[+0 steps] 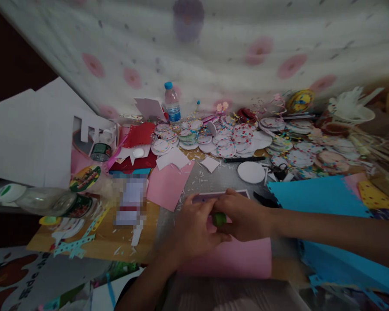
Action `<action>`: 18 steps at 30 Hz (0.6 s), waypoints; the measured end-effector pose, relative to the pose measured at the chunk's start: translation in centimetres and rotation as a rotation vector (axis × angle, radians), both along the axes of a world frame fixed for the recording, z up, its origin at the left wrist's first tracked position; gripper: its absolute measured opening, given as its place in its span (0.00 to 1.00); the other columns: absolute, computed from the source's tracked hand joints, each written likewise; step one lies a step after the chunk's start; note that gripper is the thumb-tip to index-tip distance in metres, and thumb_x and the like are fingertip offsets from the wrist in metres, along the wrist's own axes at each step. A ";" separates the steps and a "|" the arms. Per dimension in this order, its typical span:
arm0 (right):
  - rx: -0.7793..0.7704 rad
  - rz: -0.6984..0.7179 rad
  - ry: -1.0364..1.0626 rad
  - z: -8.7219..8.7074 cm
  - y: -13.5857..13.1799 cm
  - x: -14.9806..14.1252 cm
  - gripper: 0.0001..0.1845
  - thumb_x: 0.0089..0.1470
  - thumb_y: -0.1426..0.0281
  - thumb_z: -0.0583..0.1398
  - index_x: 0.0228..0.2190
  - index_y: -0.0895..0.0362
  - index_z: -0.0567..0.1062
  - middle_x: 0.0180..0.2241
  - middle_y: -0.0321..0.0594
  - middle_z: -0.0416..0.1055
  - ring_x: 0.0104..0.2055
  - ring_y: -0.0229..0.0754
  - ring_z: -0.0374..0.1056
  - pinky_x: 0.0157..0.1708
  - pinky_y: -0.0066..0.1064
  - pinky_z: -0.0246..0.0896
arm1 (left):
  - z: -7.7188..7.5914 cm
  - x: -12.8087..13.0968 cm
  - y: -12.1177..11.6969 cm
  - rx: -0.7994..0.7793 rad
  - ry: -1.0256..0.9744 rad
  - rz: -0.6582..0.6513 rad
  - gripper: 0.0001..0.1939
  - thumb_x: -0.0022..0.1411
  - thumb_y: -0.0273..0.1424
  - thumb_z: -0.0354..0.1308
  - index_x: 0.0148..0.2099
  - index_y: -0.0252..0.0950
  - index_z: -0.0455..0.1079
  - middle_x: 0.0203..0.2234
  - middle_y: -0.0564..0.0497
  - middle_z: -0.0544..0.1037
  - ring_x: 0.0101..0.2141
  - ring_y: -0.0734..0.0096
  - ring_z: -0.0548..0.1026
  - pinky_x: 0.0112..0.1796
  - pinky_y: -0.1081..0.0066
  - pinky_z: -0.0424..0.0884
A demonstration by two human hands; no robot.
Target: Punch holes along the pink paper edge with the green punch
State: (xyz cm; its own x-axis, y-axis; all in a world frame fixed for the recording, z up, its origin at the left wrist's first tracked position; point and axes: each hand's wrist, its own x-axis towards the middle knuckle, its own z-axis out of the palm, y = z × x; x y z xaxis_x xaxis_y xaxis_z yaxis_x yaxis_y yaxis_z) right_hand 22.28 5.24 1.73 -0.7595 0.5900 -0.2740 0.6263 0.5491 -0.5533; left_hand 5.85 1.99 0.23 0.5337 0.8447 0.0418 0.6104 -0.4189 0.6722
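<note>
Both of my hands meet over the middle of the work surface, around a small green object [219, 219] that is mostly hidden by my fingers; I cannot tell its kind. My left hand [192, 226] curls around its left side, thumb and index finger reaching toward the right hand. My right hand [243, 216] closes over it from the right with bent fingers. Beneath them lies a sheet of pink paper [243, 259], its lower part curving at the table's front edge. A white-edged sheet [247, 194] shows just behind my knuckles.
Behind are stacks of decorated white paper discs [227, 147], a black pen [244, 160] and a water bottle [172, 103]. A plain white disc [251, 172] lies nearby. Blue sheets [320, 196] are at right, pink card [168, 185] and a lying bottle [48, 201] at left.
</note>
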 end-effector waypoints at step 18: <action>-0.365 -0.364 0.297 -2.2 0.8 3.6 0.20 0.57 0.54 0.55 0.34 0.60 0.70 0.26 0.34 0.66 0.27 0.36 0.61 0.25 0.26 0.55 | -0.6 -2.9 -1.0 -0.186 0.020 0.145 0.03 0.57 0.30 0.61 0.31 0.37 0.71 0.28 0.54 0.76 0.33 0.67 0.72 0.36 0.71 0.63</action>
